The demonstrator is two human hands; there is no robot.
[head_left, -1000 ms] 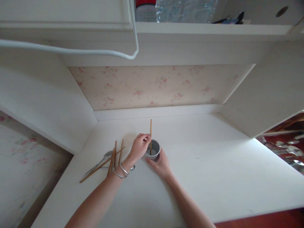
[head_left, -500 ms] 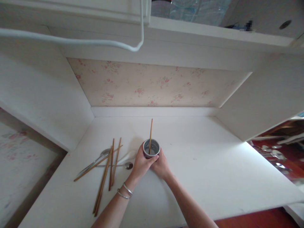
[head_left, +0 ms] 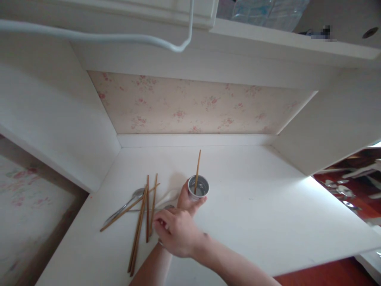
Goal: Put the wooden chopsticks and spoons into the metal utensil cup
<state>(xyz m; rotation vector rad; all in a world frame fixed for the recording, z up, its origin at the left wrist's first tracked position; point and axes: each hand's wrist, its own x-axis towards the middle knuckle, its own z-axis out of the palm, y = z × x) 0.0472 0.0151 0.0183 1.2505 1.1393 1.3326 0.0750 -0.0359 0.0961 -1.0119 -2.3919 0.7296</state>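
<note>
My left hand [head_left: 188, 201] is wrapped round a metal cup [head_left: 198, 196] with holes showing in its bottom. One wooden chopstick [head_left: 198, 165] stands in the cup, leaning slightly. Crossing over my left forearm, my right hand [head_left: 180, 230] has loosely curled fingers with a gap between them. Its fingertips are beside the nearest of several loose chopsticks [head_left: 154, 194] on the white tabletop; whether they touch it I cannot tell. Among these chopsticks lie a metal spoon [head_left: 138, 193] and a white spoon [head_left: 171, 195]. Another metal spoon [head_left: 169, 206] is partly hidden by my right hand.
The white tabletop [head_left: 253, 226] runs back to a low ledge [head_left: 196, 140] and a floral wall panel [head_left: 193, 105]. White side panels [head_left: 315, 127] enclose it. A white cable [head_left: 133, 39] hangs in front of the cabinet above. Silvery items [head_left: 345, 191] lie at the far right.
My right hand has let go of the cup and moved left and toward me, over my left forearm. The left hand still holds the cup. The view has shifted slightly.
</note>
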